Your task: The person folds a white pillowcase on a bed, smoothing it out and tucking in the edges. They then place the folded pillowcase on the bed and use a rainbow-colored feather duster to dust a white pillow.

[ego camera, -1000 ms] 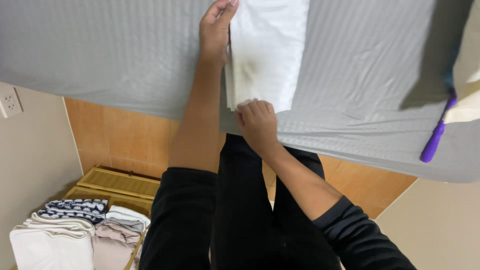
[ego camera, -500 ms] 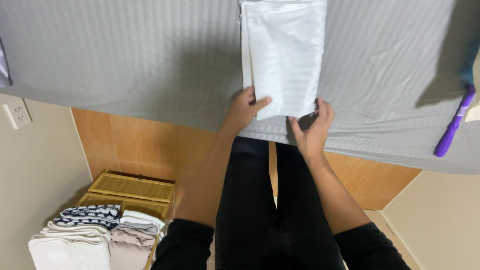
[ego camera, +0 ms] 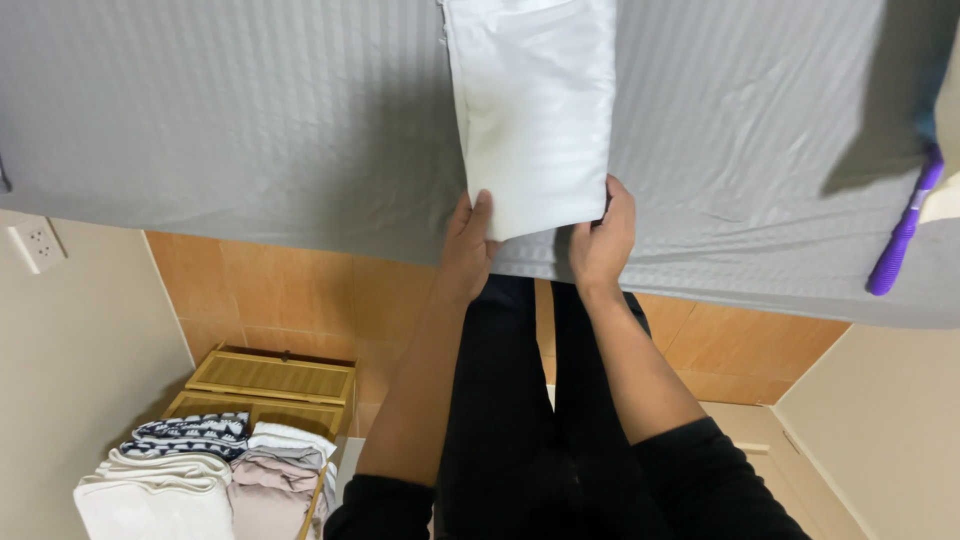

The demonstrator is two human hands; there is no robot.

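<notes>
A folded white cloth [ego camera: 535, 110] lies on a grey striped bed sheet [ego camera: 230, 120], its long side running away from me. My left hand [ego camera: 468, 243] grips the cloth's near left corner, thumb on top. My right hand [ego camera: 602, 240] holds the near right corner, fingers curled at the edge. Both hands sit at the sheet's near edge, just above my black trousers. The far end of the cloth is cut off by the frame.
A purple stick-shaped object [ego camera: 903, 235] lies on the sheet at the right. Below left, a wooden slatted crate [ego camera: 270, 378] stands on the orange tiled floor beside stacks of folded laundry [ego camera: 190, 470]. A wall socket [ego camera: 36, 245] is on the left wall.
My left hand came back from the cloth's far left edge to its near left corner. My right hand shifted to the near right corner. The cloth now lies flat and straight.
</notes>
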